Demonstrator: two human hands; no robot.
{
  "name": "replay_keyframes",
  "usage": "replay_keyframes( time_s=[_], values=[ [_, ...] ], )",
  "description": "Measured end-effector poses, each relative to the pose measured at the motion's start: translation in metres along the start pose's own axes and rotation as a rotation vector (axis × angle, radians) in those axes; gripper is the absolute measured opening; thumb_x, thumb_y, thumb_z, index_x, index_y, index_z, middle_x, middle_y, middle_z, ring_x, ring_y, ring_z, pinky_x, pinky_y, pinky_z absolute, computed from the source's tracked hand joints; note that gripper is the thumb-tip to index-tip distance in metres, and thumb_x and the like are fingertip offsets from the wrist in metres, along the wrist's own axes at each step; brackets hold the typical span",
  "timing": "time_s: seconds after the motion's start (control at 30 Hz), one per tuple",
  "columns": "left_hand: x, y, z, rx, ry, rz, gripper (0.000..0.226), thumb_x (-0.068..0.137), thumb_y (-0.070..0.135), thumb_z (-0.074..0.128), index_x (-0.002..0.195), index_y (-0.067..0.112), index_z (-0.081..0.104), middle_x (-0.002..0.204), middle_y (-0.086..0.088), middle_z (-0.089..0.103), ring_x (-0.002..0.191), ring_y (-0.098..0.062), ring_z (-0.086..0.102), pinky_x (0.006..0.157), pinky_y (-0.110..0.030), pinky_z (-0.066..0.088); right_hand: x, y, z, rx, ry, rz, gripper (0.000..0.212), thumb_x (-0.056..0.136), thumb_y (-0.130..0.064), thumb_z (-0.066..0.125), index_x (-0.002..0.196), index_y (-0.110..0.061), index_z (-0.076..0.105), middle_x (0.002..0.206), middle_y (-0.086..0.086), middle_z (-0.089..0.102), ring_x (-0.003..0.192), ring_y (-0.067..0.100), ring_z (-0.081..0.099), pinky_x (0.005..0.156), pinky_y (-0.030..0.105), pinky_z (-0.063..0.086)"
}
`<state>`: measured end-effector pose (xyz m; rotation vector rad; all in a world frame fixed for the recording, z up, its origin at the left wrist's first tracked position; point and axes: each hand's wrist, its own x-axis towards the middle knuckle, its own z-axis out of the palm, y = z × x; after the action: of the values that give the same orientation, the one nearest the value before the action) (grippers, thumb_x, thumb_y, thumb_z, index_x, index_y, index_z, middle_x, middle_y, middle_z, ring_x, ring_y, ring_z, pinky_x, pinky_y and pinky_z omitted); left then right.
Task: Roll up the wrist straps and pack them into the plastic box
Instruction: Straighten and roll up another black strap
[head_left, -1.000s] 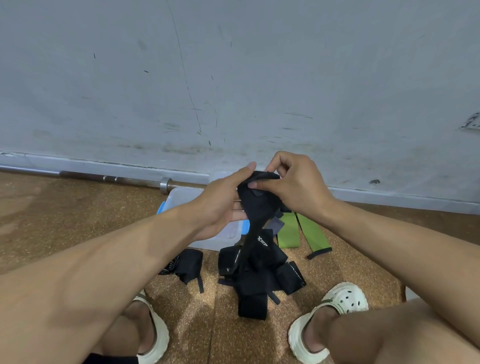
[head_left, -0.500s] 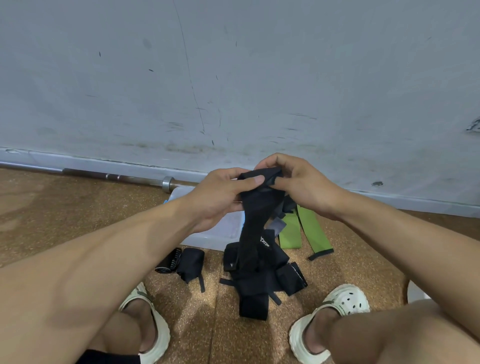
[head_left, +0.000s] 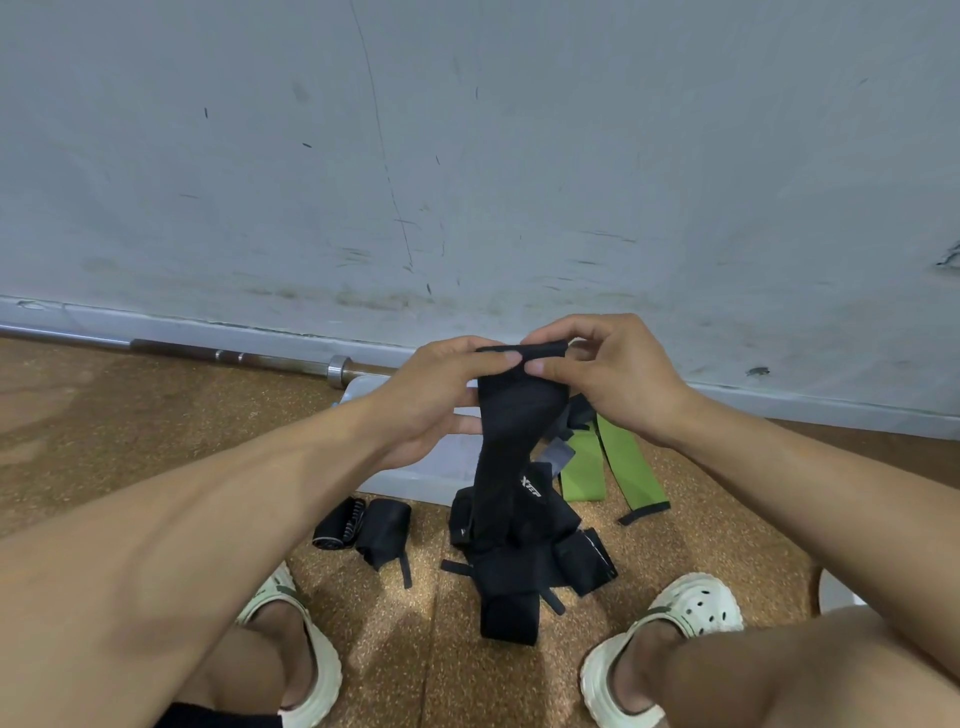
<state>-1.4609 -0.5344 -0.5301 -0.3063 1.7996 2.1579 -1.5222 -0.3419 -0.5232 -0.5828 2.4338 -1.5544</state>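
Note:
A long black wrist strap (head_left: 511, 431) hangs in the air from its top end, with its lower end down among a pile of black straps (head_left: 524, 566) on the floor. My left hand (head_left: 441, 389) pinches the top end from the left. My right hand (head_left: 608, 374) pinches the same end from the right, thumbs nearly meeting. The pale plastic box (head_left: 415, 473) lies on the floor behind my hands, mostly hidden by them. Two rolled black straps (head_left: 366, 527) lie to the left of the pile.
Two green straps (head_left: 608, 467) lie on the cork floor right of the box. A steel barbell (head_left: 234, 356) runs along the base of the scuffed grey wall. My feet in white clogs (head_left: 675, 623) sit either side of the pile.
Both hands have shifted their grip along the strap's top end, and the end now lies flatter and wider between the thumbs. The straps on the floor have not moved.

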Motion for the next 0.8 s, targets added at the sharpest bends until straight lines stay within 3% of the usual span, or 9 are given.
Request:
replay_keyframes(
  time_s=[0.1, 0.17, 0.33, 0.53, 0.67, 0.8],
  values=[
    [0.000, 0.001, 0.000, -0.008, -0.022, -0.069, 0.042, 0.101, 0.044, 0.057, 0.123, 0.011, 0.070, 0.120, -0.014, 0.074, 0.109, -0.033, 0.072, 0.099, -0.046, 0.057, -0.001, 0.002, 0.000, -0.066, 0.051, -0.123, 0.020, 0.082, -0.013, 0.086, 0.088, -0.032, 0.080, 0.071, -0.007, 0.069, 0.065, 0.020, 0.058, 0.066, 0.027, 0.050],
    [0.000, 0.001, 0.001, -0.014, -0.019, -0.093, 0.040, 0.103, 0.043, 0.055, 0.122, 0.011, 0.071, 0.120, -0.015, 0.074, 0.111, -0.034, 0.071, 0.102, -0.047, 0.055, -0.002, 0.004, 0.002, -0.097, 0.060, -0.191, 0.023, 0.080, -0.010, 0.086, 0.089, -0.031, 0.080, 0.087, -0.005, 0.072, 0.080, 0.021, 0.065, 0.077, 0.027, 0.053],
    [0.000, 0.002, 0.000, -0.059, -0.095, -0.177, 0.040, 0.102, 0.041, 0.057, 0.127, 0.012, 0.068, 0.117, -0.015, 0.075, 0.111, -0.026, 0.072, 0.102, -0.039, 0.055, -0.003, 0.011, 0.004, -0.072, 0.051, -0.217, 0.023, 0.079, -0.006, 0.087, 0.091, -0.025, 0.082, 0.087, -0.011, 0.071, 0.082, 0.014, 0.067, 0.072, 0.015, 0.048],
    [0.000, 0.000, -0.003, 0.047, -0.107, -0.223, 0.044, 0.097, 0.049, 0.060, 0.124, 0.017, 0.070, 0.116, -0.009, 0.076, 0.114, -0.023, 0.071, 0.100, -0.033, 0.055, -0.007, 0.010, 0.005, -0.032, 0.041, -0.215, 0.023, 0.081, 0.002, 0.083, 0.092, -0.018, 0.083, 0.091, -0.005, 0.071, 0.079, 0.005, 0.067, 0.070, 0.018, 0.052],
    [0.004, -0.004, -0.006, 0.063, -0.019, -0.127, 0.031, 0.099, 0.036, 0.063, 0.113, 0.010, 0.073, 0.113, -0.005, 0.077, 0.103, -0.018, 0.073, 0.091, -0.029, 0.056, -0.005, 0.006, 0.001, -0.041, -0.016, -0.181, 0.030, 0.083, 0.008, 0.078, 0.091, -0.020, 0.083, 0.095, -0.005, 0.072, 0.077, 0.004, 0.067, 0.070, 0.017, 0.051],
    [0.005, -0.006, -0.009, 0.074, 0.093, -0.004, 0.027, 0.098, 0.025, 0.066, 0.111, 0.003, 0.073, 0.105, -0.014, 0.077, 0.091, -0.019, 0.072, 0.086, -0.028, 0.060, -0.004, 0.000, -0.002, 0.020, -0.106, -0.115, 0.023, 0.079, -0.014, 0.087, 0.099, -0.024, 0.083, 0.105, -0.007, 0.075, 0.088, 0.010, 0.072, 0.079, 0.020, 0.053]
  ],
)
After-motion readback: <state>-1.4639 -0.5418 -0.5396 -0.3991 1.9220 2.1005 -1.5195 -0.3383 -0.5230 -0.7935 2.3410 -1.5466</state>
